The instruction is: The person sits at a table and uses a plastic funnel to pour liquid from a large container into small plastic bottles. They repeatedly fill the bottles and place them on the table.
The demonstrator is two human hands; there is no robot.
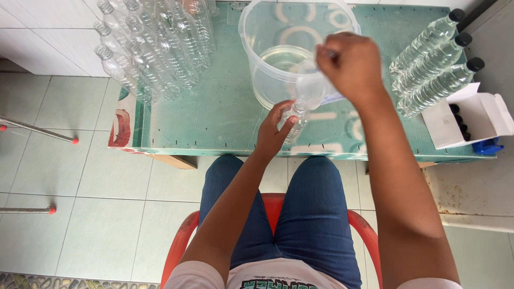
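I sit on a red chair (184, 235) at a green table (225, 118). My left hand (274, 131) is closed around a clear plastic bottle (294, 120) that stands upright near the table's near edge, just in front of a large clear bucket (267, 32). The fingers wrap the bottle's upper body, below its neck.

My right hand (350, 64) is closed around a small clear plastic cup (309, 91), gripping it from above. The cup is held directly over the bottle's mouth, tilted toward it, and overlaps the near rim of the bucket. I cannot tell whether the cup touches the bottle's neck.

The bucket holds clear liquid (281, 59) in its lower part.

On the far left of the table, a group of empty uncapped bottles (155, 48) lies together. On the far right, three filled bottles with black caps (433, 61) lie side by side. Just right of them, an open white box (471, 120) contains black caps (459, 120), and a blue object (487, 147) sits at its near edge.
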